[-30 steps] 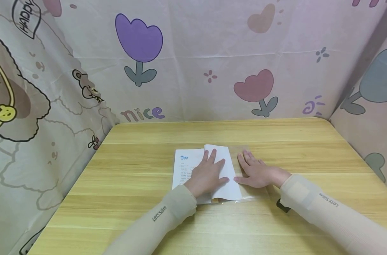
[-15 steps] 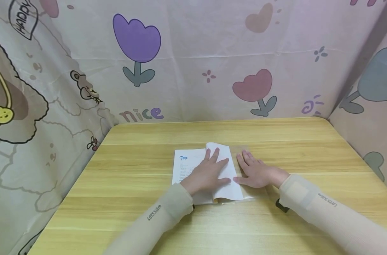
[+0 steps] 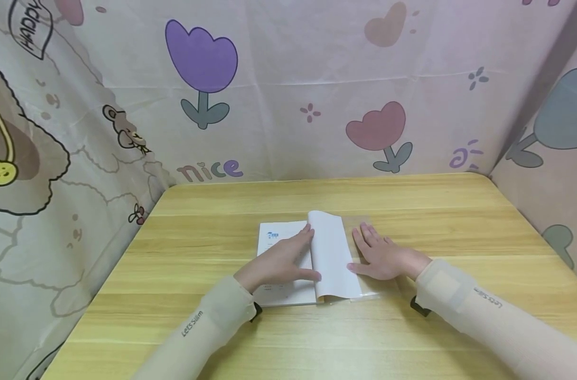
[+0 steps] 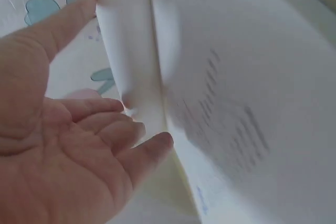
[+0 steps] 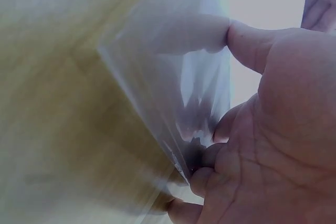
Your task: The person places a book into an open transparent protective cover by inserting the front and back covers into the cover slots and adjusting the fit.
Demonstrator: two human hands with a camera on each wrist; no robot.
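An open booklet [image 3: 288,294] with printed lines on its left page lies mid-table. Its white flap [image 3: 333,253] is turned over to the right, curving up at the spine. From beneath the flap a transparent plastic cover [image 3: 359,221] sticks out to the right. My left hand [image 3: 279,262] is over the printed page, its fingertips and thumb touching the flap along the fold, as the left wrist view also shows. My right hand [image 3: 383,258] lies with fingers spread on the plastic cover, thumb at the flap's right edge. In the right wrist view the plastic film [image 5: 152,72] bends and reflects the fingers.
The wooden table [image 3: 212,221] extends around the booklet on all sides. A patterned cloth [image 3: 279,132] with tulips hangs behind the table and along both sides.
My left hand has slid left off the top of the flap to the fold beside the spine. The right hand stays in place. The flap remains turned to the right.
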